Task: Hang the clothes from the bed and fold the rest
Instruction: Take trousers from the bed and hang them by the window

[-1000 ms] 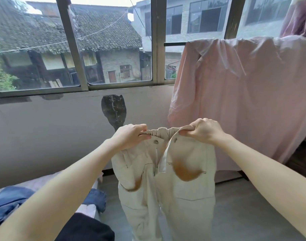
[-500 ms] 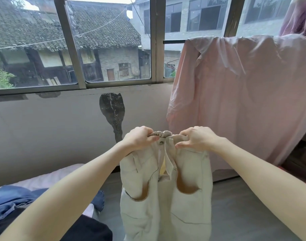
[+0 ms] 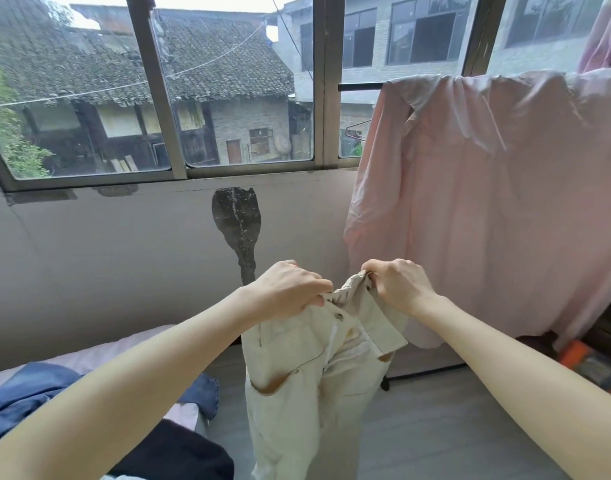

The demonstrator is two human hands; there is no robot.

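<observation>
Person stands at the window, both arms out in front. Left hand (image 3: pixel 290 289) and right hand (image 3: pixel 397 285) each grip the gathered waistband of a pair of cream trousers (image 3: pixel 307 379), fingers curled over the top edge, knuckles up. The hands sit close together, a short stretch of bunched waistband showing between them. The trousers hang straight down from the two hands, front side facing the person, button and fly visible just below the left hand; the legs drop out of the bottom of the view, clear of the bed.

Bed (image 3: pixel 137 344) lies at lower left, below the left forearm. On it: a blue denim garment (image 3: pixel 30 393) and a dark garment (image 3: pixel 172 455), the latter possibly black or navy, hard to tell in this light.

To the right, a pink shirt (image 3: pixel 498 209) is draped over a dark rail (image 3: pixel 359 86) in front of the window (image 3: pixel 228 98), just behind the right hand. Grey floor (image 3: pixel 435 427) beneath.
</observation>
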